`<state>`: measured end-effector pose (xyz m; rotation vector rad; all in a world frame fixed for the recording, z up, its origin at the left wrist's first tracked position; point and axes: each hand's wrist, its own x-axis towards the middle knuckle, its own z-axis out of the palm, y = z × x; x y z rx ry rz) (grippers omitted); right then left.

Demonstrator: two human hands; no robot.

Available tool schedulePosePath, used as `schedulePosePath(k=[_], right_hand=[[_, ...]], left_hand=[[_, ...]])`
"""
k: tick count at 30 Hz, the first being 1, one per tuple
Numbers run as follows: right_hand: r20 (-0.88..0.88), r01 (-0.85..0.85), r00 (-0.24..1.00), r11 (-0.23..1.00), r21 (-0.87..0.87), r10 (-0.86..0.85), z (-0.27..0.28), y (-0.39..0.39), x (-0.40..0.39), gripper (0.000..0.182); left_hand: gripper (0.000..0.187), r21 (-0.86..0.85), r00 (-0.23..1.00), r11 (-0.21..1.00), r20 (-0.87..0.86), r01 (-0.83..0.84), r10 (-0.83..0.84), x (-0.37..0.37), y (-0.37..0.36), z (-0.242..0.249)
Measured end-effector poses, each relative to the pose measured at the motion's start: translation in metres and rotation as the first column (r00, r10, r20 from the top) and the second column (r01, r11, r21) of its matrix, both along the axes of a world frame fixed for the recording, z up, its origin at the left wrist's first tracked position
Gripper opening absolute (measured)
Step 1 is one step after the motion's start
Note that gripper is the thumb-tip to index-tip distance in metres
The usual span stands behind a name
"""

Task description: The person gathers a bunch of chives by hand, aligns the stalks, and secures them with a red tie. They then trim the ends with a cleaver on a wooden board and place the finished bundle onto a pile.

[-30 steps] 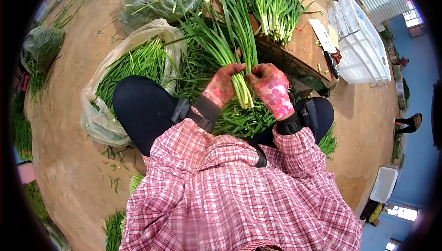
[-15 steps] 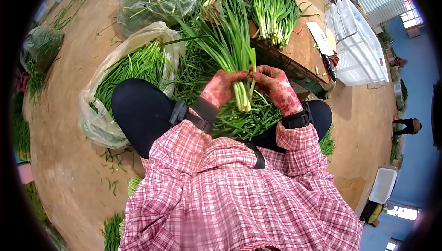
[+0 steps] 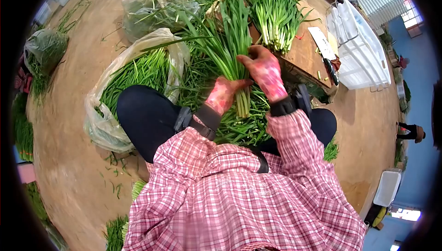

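My left hand, in a pink patterned glove, is closed around the lower stalks of a bunch of Chinese chives, leaves pointing away from me. The pale cut ends stick out below the fist. At the bunch's right side is my right hand, gloved alike, thumb and forefinger apart near the leaves; its other fingers are partly hidden. Loose chives lie in a heap between my knees. A larger pile of chives rests on the low wooden table ahead.
A knife with a black handle lies at the table's right edge. Beyond it stand white plastic crates. To the left are an open plastic bag of chives and another stuffed bag. A person is far right.
My right hand has come off the stalks beside my left hand and moved up along the bunch, its thumb and forefinger spreading. The left hand keeps its hold, slightly lower.
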<state>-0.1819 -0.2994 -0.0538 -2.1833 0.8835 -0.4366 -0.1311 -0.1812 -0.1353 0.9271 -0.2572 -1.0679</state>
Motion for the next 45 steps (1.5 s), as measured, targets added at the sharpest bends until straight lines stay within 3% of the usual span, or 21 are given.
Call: schedulePosePath(k=[1, 3, 6, 9, 12, 16, 17, 19, 20, 21, 25, 27, 29, 31, 32, 35, 36, 40, 41, 43, 45], right_hand=[[-0.023, -0.038, 0.999, 0.999, -0.003, 0.038, -0.009, -0.005, 0.008, 0.039], [0.29, -0.134, 0.953, 0.979, 0.152, 0.086, -0.012, -0.011, 0.004, 0.027], [0.367, -0.119, 0.923, 0.821, 0.559, -0.115, 0.02, 0.007, -0.025, 0.019], [0.503, -0.285, 0.864, 0.794, 0.537, -0.03, 0.022, 0.011, -0.053, 0.013], [0.586, -0.364, 0.81, 0.758, 0.541, -0.029, 0.037, 0.018, -0.082, 0.013], [0.691, -0.53, 0.722, 0.651, 0.544, 0.01, 0.059, -0.011, -0.135, 0.014], [0.494, -0.332, 0.869, 0.715, 0.615, -0.022, 0.065, -0.026, -0.148, 0.022], [-0.121, -0.013, 0.992, 0.99, 0.14, 0.03, 0.049, -0.039, -0.144, 0.039], [-0.291, -0.033, 0.956, 0.963, -0.268, -0.048, 0.036, -0.034, -0.139, 0.055], [-0.276, -0.057, 0.96, 0.945, -0.323, -0.036, 0.043, -0.011, -0.123, 0.058], [-0.018, -0.147, 0.985, 0.893, 0.424, 0.171, 0.002, 0.0, -0.085, 0.033], [0.022, -0.114, 0.993, 0.878, 0.464, 0.118, -0.008, -0.002, -0.081, 0.025], [0.071, -0.124, 0.992, 0.953, 0.277, 0.109, -0.015, -0.003, -0.084, 0.022], [0.093, 0.011, 0.996, 0.958, -0.287, 0.017, 0.003, 0.011, -0.08, 0.022], [0.161, -0.013, 0.986, 0.987, -0.163, 0.039, 0.011, 0.017, -0.077, 0.022], [-0.096, -0.196, 0.981, 0.873, -0.446, 0.171, 0.006, 0.021, -0.069, 0.02], [-0.108, -0.197, 0.98, 0.867, -0.458, 0.165, 0.0, 0.02, -0.064, 0.019], [-0.069, -0.051, 0.997, 0.994, -0.093, 0.044, 0.0, 0.017, -0.06, 0.015], [-0.032, -0.061, 0.998, 0.997, -0.054, 0.059, 0.0, 0.017, -0.06, 0.015], [0.043, -0.083, 0.996, 0.996, 0.022, 0.082, -0.005, 0.017, -0.061, 0.016], [0.081, -0.178, 0.975, 0.946, -0.272, 0.207, -0.016, 0.015, -0.063, 0.013]], left_hand=[[0.034, -0.073, 1.0, 0.997, -0.011, 0.029, -0.03, -0.001, 0.002, 0.001], [0.033, -0.221, 0.954, 0.974, -0.276, 0.056, -0.117, 0.003, 0.006, 0.007], [0.048, -0.422, 0.88, 0.897, -0.367, 0.132, -0.302, 0.01, 0.002, -0.004], [0.048, -0.429, 0.844, 0.893, -0.421, 0.138, -0.332, 0.007, 0.002, 0.011], [0.037, -0.171, 0.92, 0.971, -0.326, 0.167, -0.216, 0.011, 0.005, 0.009], [0.036, -0.255, 0.918, 0.966, -0.373, 0.036, -0.133, 0.017, 0.004, 0.002], [0.036, -0.313, 0.92, 0.949, -0.358, 0.043, -0.16, 0.019, 0.005, 0.0], [0.038, -0.306, 0.936, 0.952, -0.325, 0.029, -0.133, 0.016, 0.003, 0.003], [0.04, -0.332, 0.937, 0.943, -0.316, 0.038, -0.149, 0.014, 0.002, 0.004], [0.042, -0.358, 0.937, 0.933, -0.307, 0.05, -0.168, 0.012, 0.0, 0.003], [0.058, -0.516, 0.902, 0.846, -0.288, 0.138, -0.323, 0.011, -0.005, -0.003], [0.068, -0.541, 0.882, 0.828, -0.308, 0.145, -0.356, 0.007, -0.001, 0.009], [0.068, -0.555, 0.868, 0.823, -0.34, 0.126, -0.362, 0.009, -0.002, 0.003], [0.066, -0.533, 0.862, 0.837, -0.36, 0.123, -0.356, 0.008, -0.003, 0.004], [0.065, -0.523, 0.859, 0.844, -0.37, 0.122, -0.354, 0.008, -0.003, 0.004], [0.06, -0.459, 0.912, 0.884, -0.322, 0.083, -0.253, 0.007, -0.001, 0.007], [0.057, -0.256, 0.91, 0.966, -0.392, 0.032, -0.135, 0.007, 0.0, 0.005], [0.057, -0.471, 0.902, 0.874, -0.316, 0.119, -0.293, 0.007, 0.002, 0.006], [0.057, -0.288, 0.972, 0.951, -0.169, 0.109, -0.162, 0.007, 0.005, 0.001], [0.038, -0.353, 0.997, 0.932, 0.037, 0.076, -0.068, 0.004, -0.006, -0.011], [0.037, -0.273, 0.917, 0.961, 0.393, 0.043, 0.07, 0.003, 0.003, -0.026]])
